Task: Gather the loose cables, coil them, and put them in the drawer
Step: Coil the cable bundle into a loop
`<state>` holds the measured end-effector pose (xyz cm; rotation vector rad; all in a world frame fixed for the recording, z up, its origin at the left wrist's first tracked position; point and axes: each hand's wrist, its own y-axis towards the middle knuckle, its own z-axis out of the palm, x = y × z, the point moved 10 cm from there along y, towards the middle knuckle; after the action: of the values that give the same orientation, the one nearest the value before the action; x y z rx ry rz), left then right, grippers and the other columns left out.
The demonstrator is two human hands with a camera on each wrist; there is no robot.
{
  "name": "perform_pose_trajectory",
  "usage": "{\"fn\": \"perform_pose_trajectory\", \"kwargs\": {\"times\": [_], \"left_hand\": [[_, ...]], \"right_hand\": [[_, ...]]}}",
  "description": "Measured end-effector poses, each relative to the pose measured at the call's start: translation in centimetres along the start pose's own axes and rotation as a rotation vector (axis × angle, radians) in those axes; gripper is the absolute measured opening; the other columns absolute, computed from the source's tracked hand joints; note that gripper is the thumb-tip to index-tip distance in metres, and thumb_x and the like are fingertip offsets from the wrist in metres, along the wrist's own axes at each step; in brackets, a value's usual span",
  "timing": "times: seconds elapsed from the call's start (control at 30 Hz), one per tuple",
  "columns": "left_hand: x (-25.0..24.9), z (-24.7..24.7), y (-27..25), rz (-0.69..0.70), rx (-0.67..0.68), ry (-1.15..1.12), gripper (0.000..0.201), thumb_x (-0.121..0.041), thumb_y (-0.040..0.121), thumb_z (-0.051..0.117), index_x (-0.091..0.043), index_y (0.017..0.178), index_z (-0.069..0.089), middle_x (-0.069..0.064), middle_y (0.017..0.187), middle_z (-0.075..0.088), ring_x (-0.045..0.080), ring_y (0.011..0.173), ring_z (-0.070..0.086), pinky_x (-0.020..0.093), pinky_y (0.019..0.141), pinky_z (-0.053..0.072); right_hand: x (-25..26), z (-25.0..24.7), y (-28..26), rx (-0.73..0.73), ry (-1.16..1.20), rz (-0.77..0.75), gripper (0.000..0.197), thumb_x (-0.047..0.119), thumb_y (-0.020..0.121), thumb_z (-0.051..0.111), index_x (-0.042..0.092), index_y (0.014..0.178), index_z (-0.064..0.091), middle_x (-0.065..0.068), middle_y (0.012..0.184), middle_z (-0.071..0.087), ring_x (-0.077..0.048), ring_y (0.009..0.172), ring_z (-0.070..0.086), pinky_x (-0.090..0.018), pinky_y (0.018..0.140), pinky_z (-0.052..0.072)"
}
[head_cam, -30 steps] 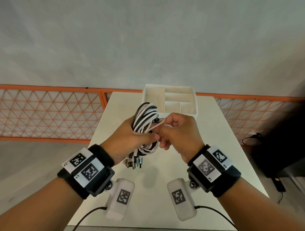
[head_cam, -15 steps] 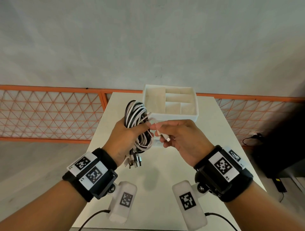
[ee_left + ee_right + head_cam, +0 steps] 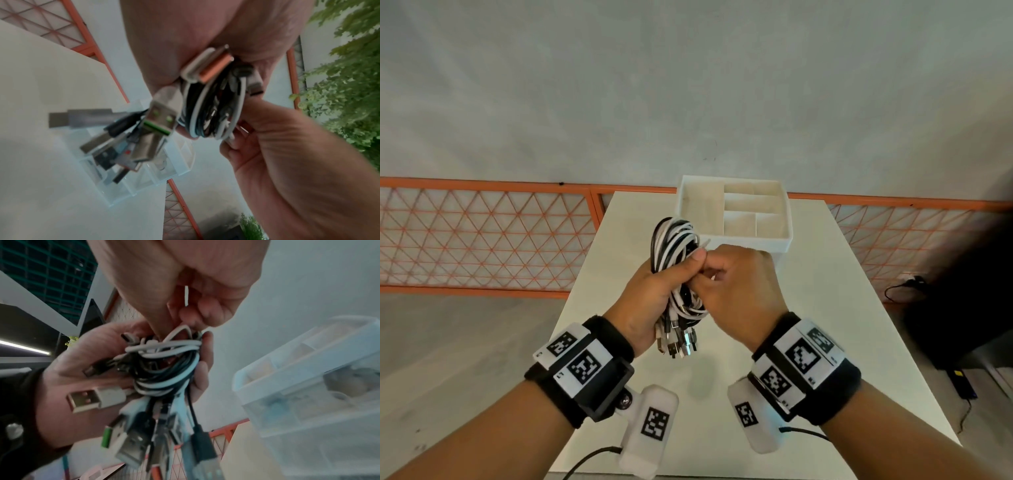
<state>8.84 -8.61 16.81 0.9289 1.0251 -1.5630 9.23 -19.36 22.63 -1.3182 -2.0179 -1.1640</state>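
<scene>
White laminate forms the table (image 3: 808,325) top, which extends away from the person toward an orange lattice fence (image 3: 482,240) and a grey wall (image 3: 688,85). At the far end of the table stands the drawer (image 3: 732,209), a white open-topped unit divided into several compartments; in the right wrist view its translucent body (image 3: 308,402) appears to carry further drawers below, though blur prevents confirmation. A black object (image 3: 962,308) stands on the floor to the right of the table.

Both hands are raised above the table, near the drawer and not touching it. The left hand (image 3: 647,298) is clamped around the bundle of cables (image 3: 674,246), a coil of mixed black and white leads. The coil's loop rises above the fist, and the fingers wrap the middle of the coil. The right hand (image 3: 739,287) touches the left, its fingers curled and pinching a white cable end (image 3: 186,295) against the coil. A white strand (image 3: 164,345) is wound crosswise around the middle of the bundle, just below these fingers.

Below the left fist hang the connectors (image 3: 678,342): several USB plugs (image 3: 86,400), one with a green insert (image 3: 156,128) and one with a copper-coloured shell (image 3: 216,68).
</scene>
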Motion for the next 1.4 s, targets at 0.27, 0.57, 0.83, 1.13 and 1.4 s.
{"fn": "perform_pose_trajectory", "kwargs": {"times": [0.27,0.57,0.83,1.13,1.4], "left_hand": [[-0.4,-0.9,0.1,0.020,-0.058,-0.073,0.031,-0.023,0.086,0.067,-0.001,0.107,0.070,0.021,0.096,0.072,0.030,0.087,0.071,0.037,0.076,0.058],[-0.7,0.2,-0.1,0.058,0.091,0.098,0.033,-0.006,0.075,0.071,-0.007,0.108,0.069,0.017,0.092,0.075,0.029,0.084,0.073,0.036,0.072,0.058],[-1.0,-1.7,0.1,0.085,-0.081,0.139,0.026,0.006,0.086,0.055,-0.006,0.103,0.070,0.018,0.095,0.076,0.033,0.092,0.072,0.042,0.080,0.058],[0.8,0.2,0.3,-0.061,-0.019,0.033,0.019,-0.012,0.091,0.055,-0.007,0.100,0.071,0.007,0.086,0.074,0.016,0.078,0.071,0.024,0.059,0.054],[-0.7,-2.2,0.5,0.066,-0.153,0.263,0.033,0.000,0.078,0.076,-0.009,0.109,0.069,0.014,0.100,0.076,0.032,0.094,0.073,0.044,0.081,0.059]], "right_hand": [[0.8,0.1,-0.5,0.033,0.097,-0.088,0.010,0.007,0.085,0.073,0.013,0.077,0.075,0.000,0.065,0.063,-0.017,0.057,0.054,-0.027,0.056,0.049],[-0.2,-1.8,1.0,0.028,0.382,-0.011,0.021,0.000,0.081,0.079,0.022,0.082,0.079,0.001,0.082,0.066,-0.013,0.067,0.065,-0.027,0.061,0.056],[-0.3,-2.0,0.5,-0.008,0.365,0.012,0.027,0.022,0.078,0.074,0.023,0.105,0.071,0.000,0.100,0.063,-0.014,0.084,0.063,-0.027,0.073,0.054],[-2.4,4.0,-0.7,0.339,0.419,0.286,0.131,0.032,0.048,0.092,0.031,0.155,0.018,0.006,0.139,0.059,-0.011,0.127,0.058,-0.041,0.108,0.048],[-3.9,4.0,-1.0,0.358,0.359,0.276,0.086,0.007,0.052,0.075,0.034,0.130,0.048,0.004,0.109,0.071,-0.022,0.100,0.071,-0.053,0.082,0.061]]}}
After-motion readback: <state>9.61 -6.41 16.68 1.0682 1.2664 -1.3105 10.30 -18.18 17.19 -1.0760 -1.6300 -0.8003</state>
